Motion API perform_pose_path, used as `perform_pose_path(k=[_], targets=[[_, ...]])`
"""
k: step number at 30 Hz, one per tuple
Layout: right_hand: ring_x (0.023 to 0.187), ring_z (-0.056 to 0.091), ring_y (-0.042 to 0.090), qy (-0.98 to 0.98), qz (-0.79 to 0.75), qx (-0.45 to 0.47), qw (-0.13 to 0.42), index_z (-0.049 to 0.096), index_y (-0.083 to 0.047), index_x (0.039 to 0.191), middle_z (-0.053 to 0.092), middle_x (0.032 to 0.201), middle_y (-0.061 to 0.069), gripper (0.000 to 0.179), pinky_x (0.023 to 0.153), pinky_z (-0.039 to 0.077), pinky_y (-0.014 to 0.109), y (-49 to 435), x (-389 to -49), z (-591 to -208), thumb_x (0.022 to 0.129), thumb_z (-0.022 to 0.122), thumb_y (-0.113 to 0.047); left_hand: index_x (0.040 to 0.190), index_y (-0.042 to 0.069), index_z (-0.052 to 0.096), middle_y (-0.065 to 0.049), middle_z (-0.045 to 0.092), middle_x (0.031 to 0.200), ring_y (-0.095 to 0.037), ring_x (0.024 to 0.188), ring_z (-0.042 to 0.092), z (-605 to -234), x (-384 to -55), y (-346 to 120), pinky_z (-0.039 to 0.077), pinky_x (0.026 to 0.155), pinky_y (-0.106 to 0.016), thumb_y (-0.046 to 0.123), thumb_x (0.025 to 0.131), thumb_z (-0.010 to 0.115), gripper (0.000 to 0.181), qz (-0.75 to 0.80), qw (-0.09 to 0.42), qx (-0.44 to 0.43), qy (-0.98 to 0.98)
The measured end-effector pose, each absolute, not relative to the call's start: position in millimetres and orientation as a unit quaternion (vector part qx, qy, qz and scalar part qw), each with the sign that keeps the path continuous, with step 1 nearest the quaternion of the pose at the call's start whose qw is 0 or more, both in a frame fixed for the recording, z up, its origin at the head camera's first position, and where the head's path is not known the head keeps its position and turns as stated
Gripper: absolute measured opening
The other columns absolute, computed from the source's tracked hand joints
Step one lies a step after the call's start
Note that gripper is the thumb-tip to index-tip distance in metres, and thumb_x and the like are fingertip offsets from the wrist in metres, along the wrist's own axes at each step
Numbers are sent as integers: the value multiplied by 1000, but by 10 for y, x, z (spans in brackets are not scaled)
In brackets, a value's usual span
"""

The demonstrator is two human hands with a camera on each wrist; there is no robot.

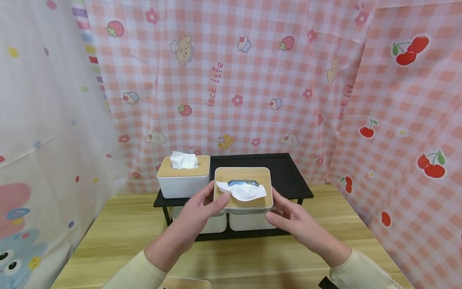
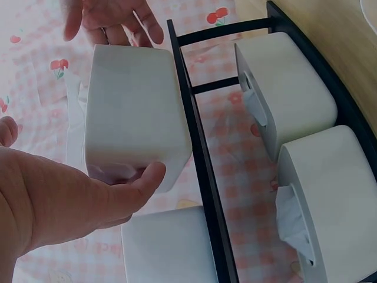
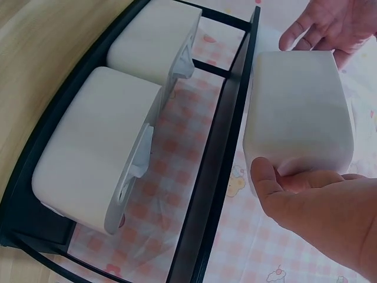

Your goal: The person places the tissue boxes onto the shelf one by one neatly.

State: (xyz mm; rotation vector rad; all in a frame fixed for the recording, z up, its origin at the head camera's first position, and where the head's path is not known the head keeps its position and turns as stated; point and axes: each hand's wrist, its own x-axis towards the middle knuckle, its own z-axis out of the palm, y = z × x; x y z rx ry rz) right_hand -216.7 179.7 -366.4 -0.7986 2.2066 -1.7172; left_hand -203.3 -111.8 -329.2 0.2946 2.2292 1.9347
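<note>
Pink checked cloth with cherries and bears hangs all around a wooden table (image 1: 119, 237). On it stands a black shelf (image 1: 288, 176). I hold a white tissue box (image 1: 242, 188) with a wood lid in the air, just in front of the shelf top. My left hand (image 1: 196, 214) curls round its left end and my right hand (image 1: 294, 220) curls round its right end. Another tissue box (image 1: 183, 176) sits on the shelf top, and two more boxes (image 1: 249, 221) sit under it.

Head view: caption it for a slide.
Both hands, left hand and right hand, hold a tissue box at the black shelf.
</note>
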Motion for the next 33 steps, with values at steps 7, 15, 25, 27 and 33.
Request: perform_pose_path(k=[7,15,25,27,33], targets=[[153,40,48,755,-587,-270,116,4,-8,172,13,180,18,81,108,49,20,1791,-2198,-3641,113,56,-24,171,10,24,-14,46,165,-33,151,44,-3276,-2054,-1114,33,127,-63,47,106,64,85,647,90,100,750],[153,41,46,761,-588,-245,123,3,-10,173,14,180,15,85,111,51,26,1763,-2216,-3637,111,59,-27,171,9,21,-15,28,176,-36,163,26,-3288,-2080,-1122,23,131,-65,50,106,62,88,651,97,93,747],[149,48,44,753,-594,-258,116,7,-15,174,28,177,14,83,112,53,31,1715,-2271,-3652,110,61,-22,169,5,24,-19,28,176,-39,164,26,-3292,-2128,-1112,25,131,-64,53,104,64,90,651,77,49,754],[147,50,44,752,-595,-263,107,8,-13,173,31,175,17,83,108,53,26,1711,-2291,-3656,110,61,-21,168,4,25,-19,30,175,-39,163,27,-3310,-2144,-1110,26,131,-63,51,105,64,87,656,70,44,750],[147,49,43,758,-595,-253,86,13,-8,172,35,172,23,81,108,54,28,1709,-2340,-3653,109,62,-24,166,3,27,-20,32,174,-38,163,29,-3361,-2158,-1091,27,131,-59,47,105,66,84,668,58,47,740]])
